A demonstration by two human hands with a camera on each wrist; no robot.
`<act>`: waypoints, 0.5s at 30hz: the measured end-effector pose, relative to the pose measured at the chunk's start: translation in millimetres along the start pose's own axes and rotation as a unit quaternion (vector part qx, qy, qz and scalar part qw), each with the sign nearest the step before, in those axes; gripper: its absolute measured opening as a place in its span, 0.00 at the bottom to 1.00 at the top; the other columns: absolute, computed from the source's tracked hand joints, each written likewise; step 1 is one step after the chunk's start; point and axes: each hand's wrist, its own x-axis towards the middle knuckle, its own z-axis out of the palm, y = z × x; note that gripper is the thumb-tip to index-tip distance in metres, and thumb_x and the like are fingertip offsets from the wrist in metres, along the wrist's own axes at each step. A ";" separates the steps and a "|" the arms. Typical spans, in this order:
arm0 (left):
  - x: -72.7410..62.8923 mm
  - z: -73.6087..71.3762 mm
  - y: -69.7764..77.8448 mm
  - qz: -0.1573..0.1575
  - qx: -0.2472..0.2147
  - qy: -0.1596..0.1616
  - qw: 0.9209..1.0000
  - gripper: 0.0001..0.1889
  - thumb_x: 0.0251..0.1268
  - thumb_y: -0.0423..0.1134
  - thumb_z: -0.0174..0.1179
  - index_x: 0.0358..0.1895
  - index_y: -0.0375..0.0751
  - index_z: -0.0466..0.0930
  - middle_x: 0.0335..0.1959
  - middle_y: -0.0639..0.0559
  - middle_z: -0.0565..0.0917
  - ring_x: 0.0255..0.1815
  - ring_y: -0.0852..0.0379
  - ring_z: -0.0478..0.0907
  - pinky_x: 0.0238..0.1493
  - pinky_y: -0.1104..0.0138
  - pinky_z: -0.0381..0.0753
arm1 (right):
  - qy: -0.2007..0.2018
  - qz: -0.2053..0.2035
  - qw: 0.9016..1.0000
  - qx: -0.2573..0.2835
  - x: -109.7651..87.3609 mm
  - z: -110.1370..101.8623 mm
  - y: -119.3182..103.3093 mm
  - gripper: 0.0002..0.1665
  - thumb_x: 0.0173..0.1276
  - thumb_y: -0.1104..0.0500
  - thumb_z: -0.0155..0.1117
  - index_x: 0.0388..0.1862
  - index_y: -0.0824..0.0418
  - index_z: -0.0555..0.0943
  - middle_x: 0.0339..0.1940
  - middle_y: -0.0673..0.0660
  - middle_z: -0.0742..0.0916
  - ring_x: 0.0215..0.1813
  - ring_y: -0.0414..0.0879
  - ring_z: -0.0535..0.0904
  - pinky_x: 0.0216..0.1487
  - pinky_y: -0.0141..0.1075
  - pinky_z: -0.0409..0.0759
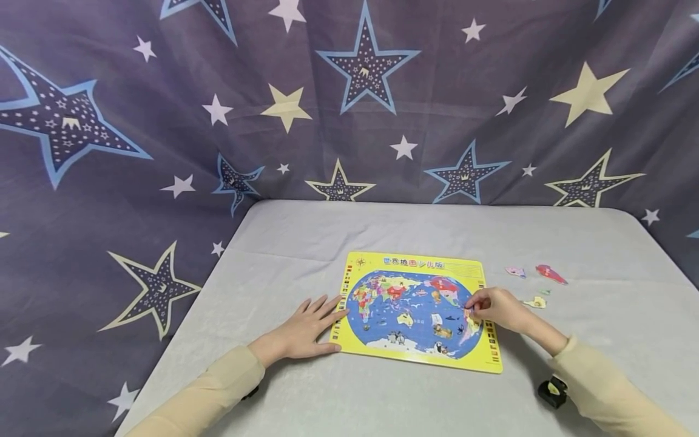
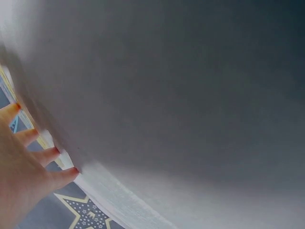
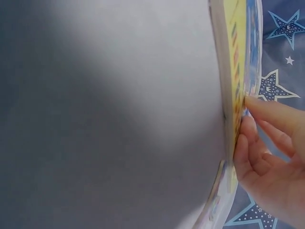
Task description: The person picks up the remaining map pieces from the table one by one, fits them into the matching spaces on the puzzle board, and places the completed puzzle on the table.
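Note:
A world map puzzle board (image 1: 415, 362) with a yellow border and blue oval lies flat on the table. My left hand (image 1: 306, 328), fingers spread and straight, rests at the board's left edge; its fingertips (image 2: 55, 153) line that edge in the left wrist view. Over the right part of the map, my right hand (image 1: 499, 308) has thumb and forefinger brought together at the top of South America, pinching a small puzzle piece mostly hidden by the fingers. The right wrist view shows the right hand's fingertips (image 3: 250, 102) close at the board's surface, other fingers curled beneath.
To the right of the board lie several loose puzzle pieces: a red one (image 1: 551, 274), a pink one (image 1: 515, 272), a tiny green one (image 1: 545, 292) and a yellow-and-white one (image 1: 537, 302). A star-patterned cloth (image 1: 393, 139) hangs behind the grey covered table (image 1: 306, 237).

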 end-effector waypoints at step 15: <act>1.0 0.3 -0.8 -0.003 0.001 -0.006 1.000 0.39 0.56 0.69 0.40 0.69 0.55 0.49 0.71 0.50 0.45 0.69 0.43 0.43 0.62 0.45 0.46 | -0.004 -0.002 1.000 -0.023 -1.2 -12.4 -0.8 0.10 0.55 0.68 0.61 0.37 0.69 0.81 0.26 0.52 0.79 0.24 0.39 0.69 0.20 0.29 0.69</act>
